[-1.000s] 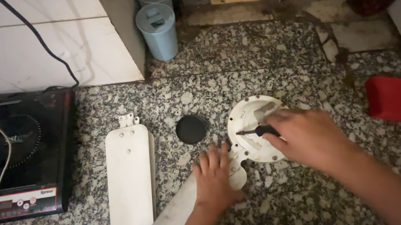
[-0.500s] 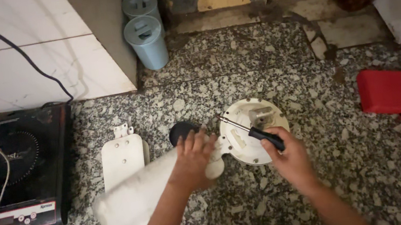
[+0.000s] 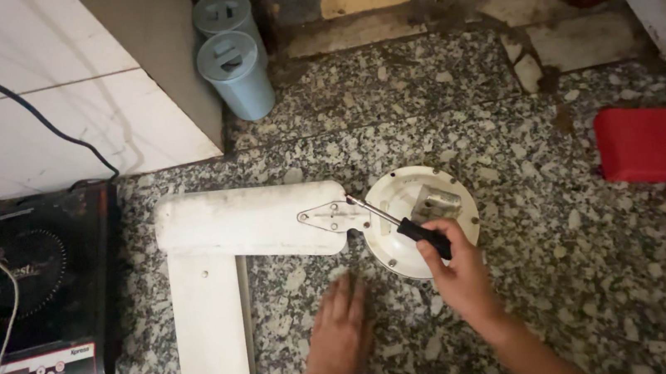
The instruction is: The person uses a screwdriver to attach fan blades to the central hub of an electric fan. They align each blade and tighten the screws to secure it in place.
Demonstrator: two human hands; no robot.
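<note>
Above the left hand (image 3: 339, 328), fan blade (image 3: 253, 221), apart

A single head-worn camera looks almost straight down at the speckled stone tabletop (image 3: 530, 298) from close above. The tiled wall (image 3: 48, 102) lies toward 12 o'clock, and the person's forearms enter the view from 6 o'clock.

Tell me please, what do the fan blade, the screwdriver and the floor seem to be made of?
Fan blade: probably painted metal, matte off-white, with a bare grey bracket. Screwdriver: shiny steel shaft, black handle, likely plastic, in the right hand. Floor: speckled polished granite-like stone.
</note>
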